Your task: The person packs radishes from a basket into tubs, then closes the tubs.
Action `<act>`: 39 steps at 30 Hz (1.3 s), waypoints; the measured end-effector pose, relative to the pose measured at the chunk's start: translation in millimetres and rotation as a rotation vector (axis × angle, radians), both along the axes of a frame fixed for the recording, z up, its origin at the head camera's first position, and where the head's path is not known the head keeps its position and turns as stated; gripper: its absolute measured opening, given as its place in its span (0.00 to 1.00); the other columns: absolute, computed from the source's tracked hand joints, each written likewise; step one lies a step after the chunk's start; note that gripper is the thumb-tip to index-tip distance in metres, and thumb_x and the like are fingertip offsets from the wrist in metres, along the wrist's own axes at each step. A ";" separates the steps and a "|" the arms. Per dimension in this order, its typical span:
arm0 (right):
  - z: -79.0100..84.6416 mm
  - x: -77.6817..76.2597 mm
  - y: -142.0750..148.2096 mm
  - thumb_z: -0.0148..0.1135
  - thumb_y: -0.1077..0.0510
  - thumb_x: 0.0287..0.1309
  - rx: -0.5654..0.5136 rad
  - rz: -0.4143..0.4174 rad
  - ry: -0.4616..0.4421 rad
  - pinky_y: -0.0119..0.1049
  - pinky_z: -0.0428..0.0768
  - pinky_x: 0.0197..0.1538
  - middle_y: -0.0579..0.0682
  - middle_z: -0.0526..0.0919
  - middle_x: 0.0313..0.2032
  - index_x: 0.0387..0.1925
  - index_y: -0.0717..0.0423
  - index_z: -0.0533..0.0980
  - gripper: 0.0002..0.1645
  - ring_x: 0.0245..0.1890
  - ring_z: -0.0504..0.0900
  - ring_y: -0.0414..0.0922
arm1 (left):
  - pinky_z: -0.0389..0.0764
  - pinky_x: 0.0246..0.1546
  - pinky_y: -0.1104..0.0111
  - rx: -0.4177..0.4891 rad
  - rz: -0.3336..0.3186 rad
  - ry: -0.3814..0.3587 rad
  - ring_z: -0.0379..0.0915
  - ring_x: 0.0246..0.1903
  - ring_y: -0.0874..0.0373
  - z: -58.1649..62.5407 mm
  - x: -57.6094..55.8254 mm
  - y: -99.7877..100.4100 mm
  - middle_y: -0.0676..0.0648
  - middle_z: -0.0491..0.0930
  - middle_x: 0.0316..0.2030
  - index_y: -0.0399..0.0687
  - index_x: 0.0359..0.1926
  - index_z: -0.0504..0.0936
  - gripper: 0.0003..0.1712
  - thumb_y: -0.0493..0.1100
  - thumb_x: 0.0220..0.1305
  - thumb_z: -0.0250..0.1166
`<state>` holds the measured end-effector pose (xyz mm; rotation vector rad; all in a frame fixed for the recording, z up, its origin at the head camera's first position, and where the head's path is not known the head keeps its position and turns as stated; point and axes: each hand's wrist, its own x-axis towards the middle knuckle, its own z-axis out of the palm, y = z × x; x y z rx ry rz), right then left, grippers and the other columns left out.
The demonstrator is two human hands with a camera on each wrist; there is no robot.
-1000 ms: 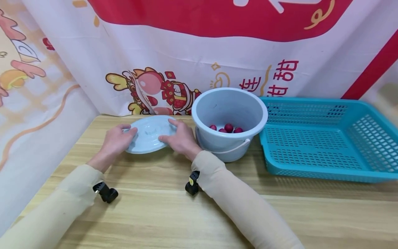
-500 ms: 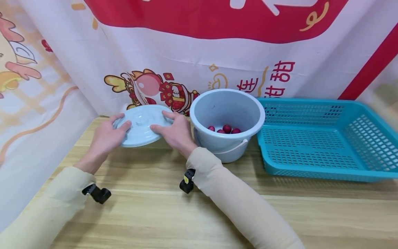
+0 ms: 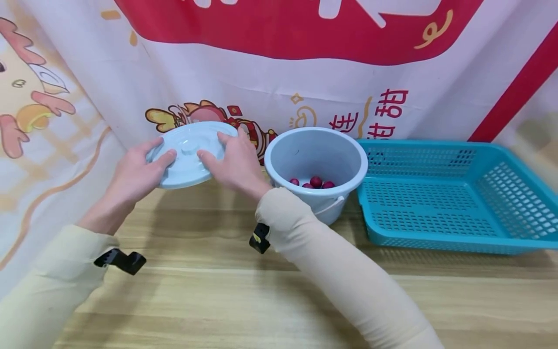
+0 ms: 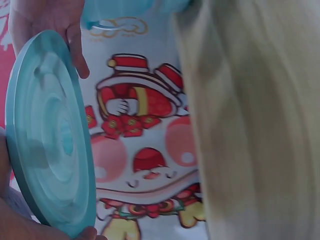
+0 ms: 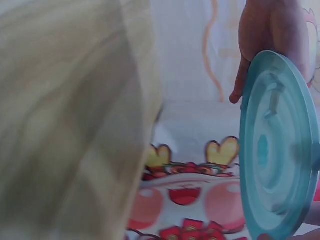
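Observation:
A round light-blue plastic lid [image 3: 188, 156] is held in the air above the table's left part, tilted, its top face toward the head camera. My left hand [image 3: 138, 167] grips its left edge, thumb on top. On the opposite edge my right hand [image 3: 235, 159] pinches it, thumb also on top. The lid's underside [image 4: 52, 135] shows in both wrist views. To the right of my right hand stands a light-blue bucket [image 3: 279, 165] with its handle hanging down. Several dark red round things [image 3: 316, 182] lie at its bottom; their kind cannot be told.
Right of the bucket sits a teal perforated plastic basket [image 3: 427, 237] on the wooden table [image 3: 261, 310]. A printed white and red cloth [image 3: 244, 77] hangs behind and along the left side. Black cameras [image 3: 126, 261] are strapped to both sleeves.
Both hands have raised the lid off the table, moving it up and slightly left. Bucket and basket keep their places; the head view has shifted a little.

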<state>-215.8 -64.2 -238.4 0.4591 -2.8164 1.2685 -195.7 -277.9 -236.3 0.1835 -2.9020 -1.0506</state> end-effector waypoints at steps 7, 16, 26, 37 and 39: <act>27.9 -0.6 17.9 0.58 0.37 0.74 0.082 0.025 0.010 0.46 0.50 0.88 0.50 0.65 0.81 0.81 0.51 0.64 0.43 0.88 0.40 0.50 | 0.57 0.78 0.38 0.023 -0.035 0.050 0.50 0.80 0.36 19.3 -2.5 17.6 0.36 0.48 0.85 0.50 0.86 0.51 0.46 0.66 0.78 0.50; 45.9 -2.8 62.1 0.59 0.34 0.72 0.111 0.019 -0.040 0.49 0.65 0.81 0.51 0.50 0.86 0.81 0.41 0.64 0.42 0.86 0.49 0.49 | 0.52 0.79 0.35 -0.046 -0.110 0.105 0.44 0.82 0.31 32.3 -3.3 51.7 0.32 0.48 0.84 0.50 0.83 0.60 0.42 0.64 0.78 0.52; 49.2 -1.2 118.6 0.59 0.31 0.70 0.181 -0.064 -0.126 0.56 0.68 0.79 0.47 0.50 0.86 0.81 0.31 0.63 0.42 0.83 0.54 0.52 | 0.53 0.80 0.33 -0.067 -0.166 0.099 0.44 0.83 0.34 37.1 -7.8 105.0 0.37 0.47 0.85 0.53 0.82 0.63 0.42 0.66 0.77 0.55; 46.9 6.8 189.9 0.64 0.31 0.67 0.217 -0.125 -0.172 0.68 0.76 0.70 0.51 0.47 0.86 0.82 0.31 0.61 0.46 0.84 0.53 0.59 | 0.62 0.78 0.35 -0.063 -0.289 0.084 0.50 0.82 0.37 31.4 -6.9 163.1 0.37 0.49 0.84 0.54 0.82 0.64 0.40 0.65 0.77 0.55; 45.7 8.7 200.0 0.64 0.31 0.67 0.216 -0.135 -0.181 0.69 0.77 0.69 0.52 0.47 0.87 0.82 0.30 0.61 0.46 0.84 0.52 0.60 | 0.64 0.77 0.35 -0.046 -0.308 0.080 0.51 0.81 0.38 29.3 -6.8 171.5 0.37 0.49 0.84 0.54 0.82 0.64 0.40 0.64 0.77 0.55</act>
